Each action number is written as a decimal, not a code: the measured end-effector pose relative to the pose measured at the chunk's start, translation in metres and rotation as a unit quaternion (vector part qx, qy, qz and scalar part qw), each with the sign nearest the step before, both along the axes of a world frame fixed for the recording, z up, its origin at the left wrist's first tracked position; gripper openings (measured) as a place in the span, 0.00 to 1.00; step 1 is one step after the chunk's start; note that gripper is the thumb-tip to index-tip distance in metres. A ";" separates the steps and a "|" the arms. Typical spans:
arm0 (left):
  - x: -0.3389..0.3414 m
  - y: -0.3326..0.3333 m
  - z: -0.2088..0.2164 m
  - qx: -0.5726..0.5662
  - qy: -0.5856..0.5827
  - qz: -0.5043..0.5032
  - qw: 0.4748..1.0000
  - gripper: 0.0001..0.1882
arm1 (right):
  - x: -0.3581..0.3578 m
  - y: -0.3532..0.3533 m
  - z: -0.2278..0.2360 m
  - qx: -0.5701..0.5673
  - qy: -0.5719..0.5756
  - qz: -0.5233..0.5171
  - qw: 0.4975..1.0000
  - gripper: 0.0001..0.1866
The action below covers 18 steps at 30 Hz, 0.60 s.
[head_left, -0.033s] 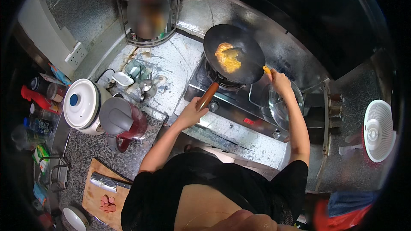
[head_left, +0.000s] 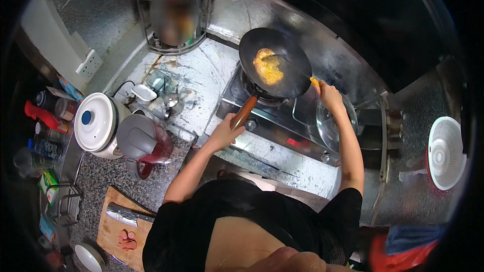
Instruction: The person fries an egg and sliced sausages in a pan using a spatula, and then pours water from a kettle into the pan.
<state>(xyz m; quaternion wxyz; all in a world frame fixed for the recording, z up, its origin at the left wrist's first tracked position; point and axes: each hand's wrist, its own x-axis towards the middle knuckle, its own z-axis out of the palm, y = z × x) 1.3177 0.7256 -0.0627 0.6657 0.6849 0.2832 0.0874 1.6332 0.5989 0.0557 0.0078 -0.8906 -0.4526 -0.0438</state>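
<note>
Left hand [head_left: 227,132] clenched on wok's [head_left: 296,70] smooth brown handle [head_left: 244,113]; right hand [head_left: 330,97] grasping yellow-handled spatula [head_left: 314,81]; lumpy yellow egg [head_left: 269,73] sits in the round, dark wok over the stove [head_left: 280,121]; wok could tip if left grip slips; egg may scorch if left unstirred; right forearm might knock clear glass lid [head_left: 325,128].

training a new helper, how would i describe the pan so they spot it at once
On the metal stove, look left for the pan, its brown handle in the left hand. It's black, with yellow food inside, unlike the clear lid to its right.
</note>
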 end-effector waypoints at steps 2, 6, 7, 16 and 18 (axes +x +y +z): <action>0.001 0.001 -0.004 -0.003 -0.005 0.009 1.000 0.25 | 0.002 -0.009 -0.016 -0.022 0.022 -0.004 1.000 0.19; 0.001 0.000 -0.003 -0.010 -0.007 0.007 1.000 0.26 | -0.007 -0.033 0.022 -0.054 0.037 0.003 0.998 0.19; 0.001 0.000 -0.004 -0.011 -0.010 0.005 1.000 0.26 | -0.005 -0.031 0.031 -0.057 0.074 -0.018 0.995 0.19; 0.001 0.001 -0.001 -0.002 0.003 0.008 1.000 0.25 | -0.037 -0.031 0.037 -0.038 0.041 0.033 0.998 0.18; 0.001 0.001 0.000 -0.001 0.003 0.005 1.000 0.25 | -0.033 -0.020 0.025 -0.033 0.025 0.029 0.999 0.18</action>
